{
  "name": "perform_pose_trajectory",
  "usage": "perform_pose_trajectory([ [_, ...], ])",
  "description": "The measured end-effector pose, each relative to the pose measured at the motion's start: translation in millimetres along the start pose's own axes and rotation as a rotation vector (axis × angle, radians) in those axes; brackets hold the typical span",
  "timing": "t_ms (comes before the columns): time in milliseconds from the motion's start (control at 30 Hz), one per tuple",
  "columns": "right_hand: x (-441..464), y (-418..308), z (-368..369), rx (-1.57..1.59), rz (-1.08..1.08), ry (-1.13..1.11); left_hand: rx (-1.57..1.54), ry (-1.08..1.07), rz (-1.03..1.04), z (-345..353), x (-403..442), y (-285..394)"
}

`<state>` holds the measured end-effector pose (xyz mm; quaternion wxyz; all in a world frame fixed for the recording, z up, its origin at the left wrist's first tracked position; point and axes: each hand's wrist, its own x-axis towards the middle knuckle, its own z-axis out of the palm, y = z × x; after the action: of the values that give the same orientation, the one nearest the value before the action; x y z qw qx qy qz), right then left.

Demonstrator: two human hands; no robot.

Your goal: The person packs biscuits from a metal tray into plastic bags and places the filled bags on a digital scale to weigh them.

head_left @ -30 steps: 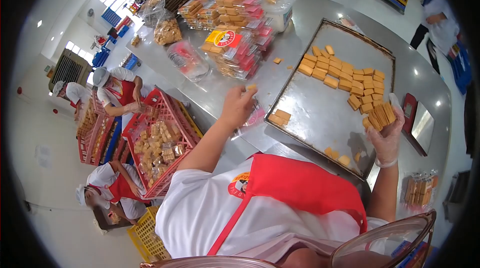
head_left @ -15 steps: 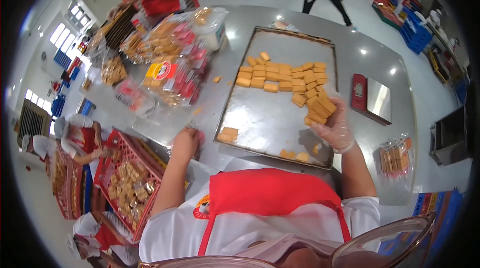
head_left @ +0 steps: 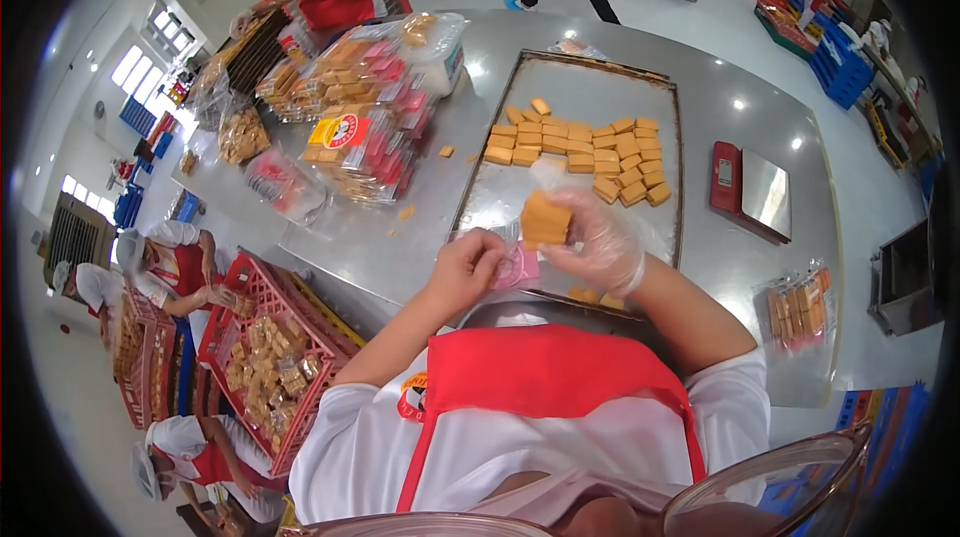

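From here I see the gloved right hand (head_left: 600, 243) gripping a biscuit stack (head_left: 545, 221), likely to hold it together. Just beside its fingertips, the left hand (head_left: 468, 265) appears to pinch a pink-printed bag (head_left: 518, 267), perhaps steadying it; more biscuits (head_left: 582, 147) lie beyond on the tray (head_left: 508, 199).

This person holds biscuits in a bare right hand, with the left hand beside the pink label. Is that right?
No: the head view shows a clear glove on the right hand. It holds biscuits, with the left hand beside the pink label.
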<state>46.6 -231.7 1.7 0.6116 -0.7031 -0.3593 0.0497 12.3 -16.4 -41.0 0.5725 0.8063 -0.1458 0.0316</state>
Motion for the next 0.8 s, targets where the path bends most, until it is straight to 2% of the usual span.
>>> perform_pose_trajectory([
  [33, 1, -2, 2, -0.186, -0.009, -0.047, -0.145, 0.006, -0.091, -1, 1, 3],
  [67, 1, -7, 5, -0.24, -0.037, -0.071, -0.292, 0.013, -0.179, -2, 2, 4],
  [167, 5, -21, 3, -0.484, -0.068, -0.198, -0.615, 0.083, -0.015, -6, 4, -11],
  [200, 5, -19, 4, -0.511, -0.048, -0.224, -0.511, 0.182, 0.092, -2, 9, -8],
  [300, 7, -18, 7, -0.593, 0.061, -0.342, -0.292, 0.077, 0.161, -1, 11, 9],
  [367, 13, -30, 8, -0.652, 0.195, -0.477, -0.253, -0.083, 0.118, -5, 20, 22],
  [400, 16, -39, 8, -0.747, 0.12, -0.525, -0.234, -0.163, 0.098, -7, 26, 24],
  [467, 21, -54, 9, -0.932, -0.032, -0.614, -0.328, -0.291, -0.089, -12, 40, 23],
  [567, 21, -52, 12, -0.84, -0.453, -0.543, -0.404, -0.393, -0.13, -11, 48, 28],
  [700, 28, -49, 7, -1.206, -0.429, -0.496, -0.436, -0.333, 0.073, -5, 50, 35],
  [800, 34, -44, 18, -1.27, -0.373, -0.526, -0.176, -0.337, 0.114, -1, 49, 49],
])
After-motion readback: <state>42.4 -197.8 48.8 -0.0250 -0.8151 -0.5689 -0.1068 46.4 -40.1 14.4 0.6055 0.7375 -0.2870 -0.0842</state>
